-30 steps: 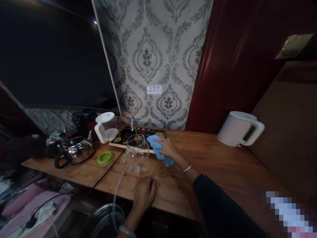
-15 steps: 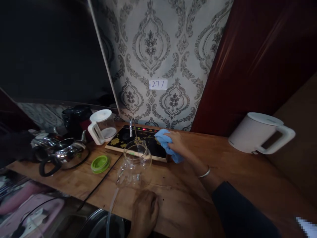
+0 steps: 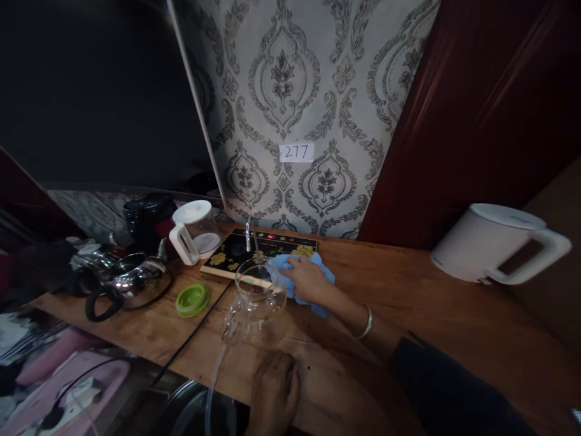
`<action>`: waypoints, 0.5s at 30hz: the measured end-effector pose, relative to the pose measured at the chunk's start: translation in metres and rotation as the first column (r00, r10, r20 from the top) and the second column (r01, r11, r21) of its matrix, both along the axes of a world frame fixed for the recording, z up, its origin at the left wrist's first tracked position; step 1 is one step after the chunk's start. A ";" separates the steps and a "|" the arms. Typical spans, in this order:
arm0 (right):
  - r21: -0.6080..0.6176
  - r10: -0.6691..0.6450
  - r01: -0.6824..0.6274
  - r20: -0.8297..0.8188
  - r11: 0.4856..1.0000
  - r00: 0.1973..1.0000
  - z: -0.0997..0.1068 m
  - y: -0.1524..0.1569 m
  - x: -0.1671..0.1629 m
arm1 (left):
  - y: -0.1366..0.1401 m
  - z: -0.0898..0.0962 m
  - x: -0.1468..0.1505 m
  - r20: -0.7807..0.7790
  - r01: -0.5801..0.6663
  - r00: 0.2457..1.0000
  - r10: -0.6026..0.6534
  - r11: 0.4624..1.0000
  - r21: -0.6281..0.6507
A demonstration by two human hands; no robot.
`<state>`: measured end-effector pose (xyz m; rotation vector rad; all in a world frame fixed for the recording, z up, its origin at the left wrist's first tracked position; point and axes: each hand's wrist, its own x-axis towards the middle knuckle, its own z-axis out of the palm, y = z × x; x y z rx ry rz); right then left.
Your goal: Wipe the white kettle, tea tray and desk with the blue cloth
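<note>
Blue cloth — gold-flowered black hob

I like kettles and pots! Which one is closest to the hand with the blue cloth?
The clear glass pot, just left of the right hand and its blue cloth. The white kettle, glass jug and steel kettle stand farther away.
</note>
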<state>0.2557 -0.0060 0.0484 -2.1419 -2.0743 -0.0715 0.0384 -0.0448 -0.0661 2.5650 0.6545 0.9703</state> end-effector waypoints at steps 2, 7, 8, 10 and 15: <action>-0.015 -0.037 0.037 -0.016 0.999 0.999 -0.001 -0.013 0.016 | 0.000 0.000 0.000 0.000 -0.002 1.000 0.002 1.000 -0.001; -0.005 -0.156 0.155 -0.036 0.988 0.987 0.007 -0.031 0.069 | 0.000 0.001 0.001 0.013 -0.006 1.000 0.006 1.000 0.012; 0.024 -0.182 0.183 -0.035 0.983 0.983 0.011 -0.029 0.077 | 0.000 0.001 0.002 0.017 -0.007 1.000 0.006 1.000 0.012; 0.106 -0.217 0.220 -0.046 0.970 0.975 0.020 -0.019 0.087 | 0.001 -0.002 0.002 0.014 -0.006 1.000 0.006 1.000 0.002; 0.257 -0.057 0.066 -0.041 0.964 0.998 0.038 0.040 0.084 | 0.004 -0.020 -0.002 -0.050 0.026 0.998 -0.029 0.998 -0.050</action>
